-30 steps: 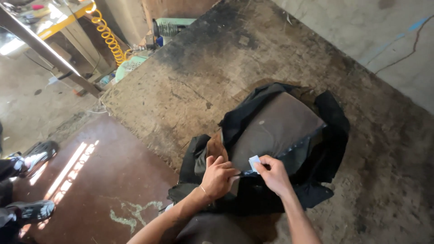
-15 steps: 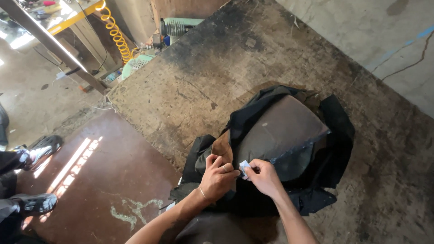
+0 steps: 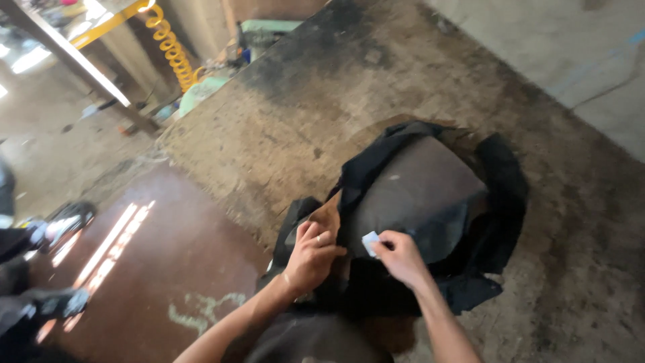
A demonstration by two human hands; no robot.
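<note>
The right hand (image 3: 402,257) pinches a small white piece (image 3: 370,243) against the dark leather pieces (image 3: 416,195) just beyond it on the counter (image 3: 282,107); the left hand (image 3: 310,255) presses their edge. Marking seems underway, needing steady pressure.

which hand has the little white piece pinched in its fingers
The right hand: it pinches the small white piece at its fingertips, over the black leather pile. The left hand grips only the leather's edge.

A rough, stained grey worktop (image 3: 376,87) carries a heap of black cloth (image 3: 430,215) with a grey-brown panel (image 3: 416,191) on top. The heap lies near the worktop's near edge, partly hanging over it. Dark smudges mark the far end.
</note>
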